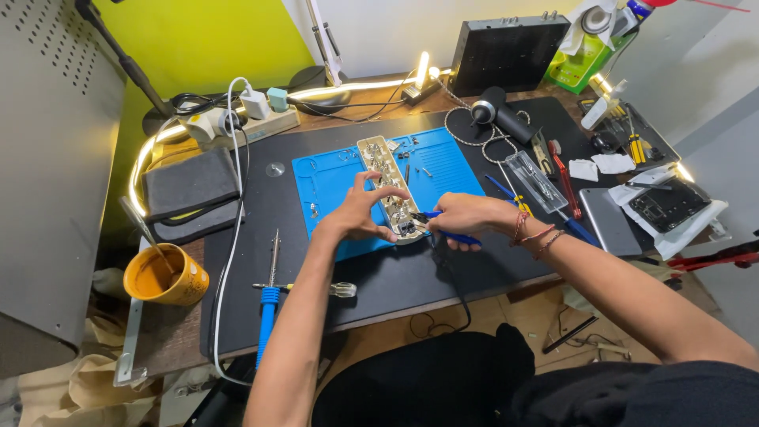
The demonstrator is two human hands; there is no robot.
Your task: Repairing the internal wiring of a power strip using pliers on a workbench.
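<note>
Down through the head camera, I see both of my hands meeting over an opened power strip (389,188), a long pale housing with its metal contacts bared, lying slantwise on a blue work mat (332,186) on the dark surface (395,277). My left hand (360,215) rests at the strip's near end, its fingers (378,194) spread and curled, the fingertips touching the housing's edge. My right hand (462,215) comes in from the other side, its fingers closed around the blue handles of a pair of small pliers (441,229), whose tip sits at the near end of the strip; I cannot tell whether the tip grips anything. Red and dark bracelets (534,233) circle my right wrist. To the left of the mat, a blue-handled soldering iron (269,304) lies on the surface, with a clear-handled screwdriver (320,289) crossing just beside it. Farther left stands a yellow mug (166,277) with a metal tool in it. Behind the mat, a white extension block (237,122) with plugs sits near a lit strip light (348,87). To the right lie a red-handled tool (565,182) and an opened tablet (668,204).
</note>
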